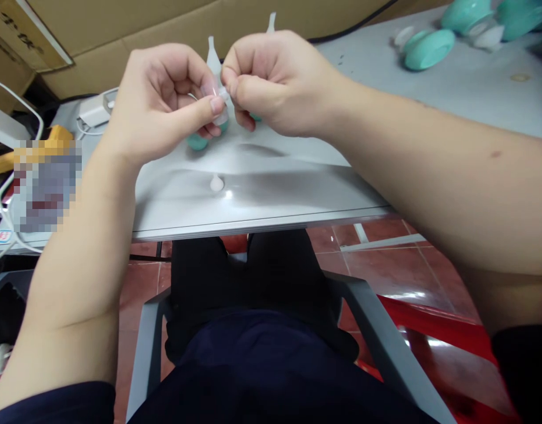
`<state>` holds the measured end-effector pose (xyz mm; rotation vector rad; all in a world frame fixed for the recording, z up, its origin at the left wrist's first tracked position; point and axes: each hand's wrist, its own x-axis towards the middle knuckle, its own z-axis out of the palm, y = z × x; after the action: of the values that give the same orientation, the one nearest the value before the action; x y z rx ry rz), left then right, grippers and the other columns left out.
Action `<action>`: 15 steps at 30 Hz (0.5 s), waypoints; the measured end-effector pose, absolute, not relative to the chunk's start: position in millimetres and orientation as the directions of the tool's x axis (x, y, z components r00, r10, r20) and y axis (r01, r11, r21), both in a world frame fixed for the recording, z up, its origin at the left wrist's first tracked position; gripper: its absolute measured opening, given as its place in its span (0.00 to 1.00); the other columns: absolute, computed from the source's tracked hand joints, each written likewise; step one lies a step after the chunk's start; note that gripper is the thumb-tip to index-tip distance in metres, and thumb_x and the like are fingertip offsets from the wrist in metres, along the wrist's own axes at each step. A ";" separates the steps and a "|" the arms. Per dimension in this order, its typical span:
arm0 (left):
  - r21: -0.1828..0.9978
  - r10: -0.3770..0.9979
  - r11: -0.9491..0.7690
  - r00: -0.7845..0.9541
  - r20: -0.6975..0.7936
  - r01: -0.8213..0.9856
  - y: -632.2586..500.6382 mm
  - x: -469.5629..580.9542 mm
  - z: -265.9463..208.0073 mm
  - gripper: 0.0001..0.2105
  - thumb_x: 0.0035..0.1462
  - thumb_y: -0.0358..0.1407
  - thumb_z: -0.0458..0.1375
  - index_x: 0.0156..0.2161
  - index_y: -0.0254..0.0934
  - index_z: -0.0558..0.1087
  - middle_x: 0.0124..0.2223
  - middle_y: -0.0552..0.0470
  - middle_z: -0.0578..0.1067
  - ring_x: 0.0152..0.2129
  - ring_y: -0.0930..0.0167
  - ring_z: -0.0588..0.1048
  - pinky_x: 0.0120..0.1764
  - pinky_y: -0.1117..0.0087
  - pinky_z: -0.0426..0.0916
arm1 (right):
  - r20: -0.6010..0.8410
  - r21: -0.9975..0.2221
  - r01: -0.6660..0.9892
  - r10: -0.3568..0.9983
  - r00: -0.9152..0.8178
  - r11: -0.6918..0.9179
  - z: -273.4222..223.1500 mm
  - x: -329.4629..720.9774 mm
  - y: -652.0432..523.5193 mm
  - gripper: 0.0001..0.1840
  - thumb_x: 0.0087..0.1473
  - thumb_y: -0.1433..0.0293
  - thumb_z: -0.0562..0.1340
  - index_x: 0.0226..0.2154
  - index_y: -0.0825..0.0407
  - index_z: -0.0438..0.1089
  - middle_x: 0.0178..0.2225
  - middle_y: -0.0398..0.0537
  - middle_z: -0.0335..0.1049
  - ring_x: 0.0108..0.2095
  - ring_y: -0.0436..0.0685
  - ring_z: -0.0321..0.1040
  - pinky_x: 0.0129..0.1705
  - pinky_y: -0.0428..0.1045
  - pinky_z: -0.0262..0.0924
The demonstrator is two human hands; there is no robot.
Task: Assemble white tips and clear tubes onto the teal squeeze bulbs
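My left hand (165, 100) is closed in a pinch on a small clear plastic piece (210, 88), held above the table. My right hand (279, 82) pinches at the right end of this piece, so the two hands almost meet. Its fingers partly hide what lies between them. Just behind stands a translucent pointed nozzle (213, 59) with teal beneath it, and a second nozzle tip (272, 22) shows above my right hand. A teal rounded part (196, 142) sits below my left fingers. Nearer to me, a small white round piece with a thin stem (216, 183) lies on the table.
Several teal bulbs with whitish necks, one of them a squat bulb (429, 50), lie at the back right of the grey table (315, 194). Cardboard (142, 26) borders the back. At left are a white adapter (96, 110), cables and a yellow object (59, 138).
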<state>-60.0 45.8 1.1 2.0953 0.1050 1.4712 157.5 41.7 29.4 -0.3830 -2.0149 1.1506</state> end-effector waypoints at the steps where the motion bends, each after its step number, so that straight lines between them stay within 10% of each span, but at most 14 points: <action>1: 0.511 0.394 -0.823 0.398 0.828 -0.249 43.2 -59.6 2.6 0.22 0.53 0.44 0.85 0.39 0.31 0.83 0.32 0.48 0.83 0.21 0.65 0.85 0.21 0.79 0.78 | 0.475 -0.833 -0.124 0.582 -0.660 0.540 28.5 157.5 42.1 0.17 0.60 0.90 0.54 0.31 0.52 0.62 0.21 0.34 0.64 0.19 0.45 0.61 0.20 0.44 0.49; 15: 0.685 0.658 -0.724 0.382 0.649 0.085 2.8 -58.2 31.4 0.12 0.58 0.36 0.82 0.37 0.36 0.84 0.33 0.53 0.84 0.28 0.67 0.87 0.29 0.73 0.85 | 0.588 -0.770 -0.114 0.628 -0.510 0.628 38.2 165.6 25.3 0.06 0.59 0.86 0.64 0.32 0.63 0.73 0.24 0.31 0.69 0.24 0.34 0.63 0.27 0.34 0.53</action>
<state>-58.2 2.8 31.4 2.0882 0.6364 1.3429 165.6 25.3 38.2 -0.4078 -1.8967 0.9768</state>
